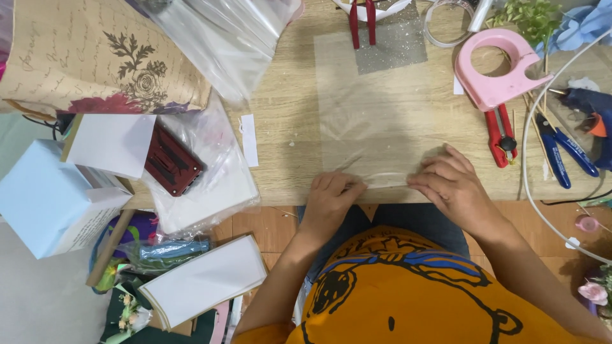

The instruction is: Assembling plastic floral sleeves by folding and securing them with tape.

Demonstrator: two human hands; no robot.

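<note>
A clear plastic sheet (376,108) lies flat on the wooden table (293,127). Its near edge is rolled or folded into a thin strip (386,179) at the table's front edge. My left hand (331,200) pinches the left end of that strip. My right hand (449,185) presses its right end with the fingers curled over it. Both hands rest at the table edge, about a hand's width apart.
A pink tape dispenser (496,67), red cutters (502,134) and blue pliers (561,150) lie at the right. Red-handled scissors (362,22) sit at the back. Clear bags (223,38), patterned wrapping paper (89,57), a light blue box (44,200) and a dark red stapler (172,160) crowd the left.
</note>
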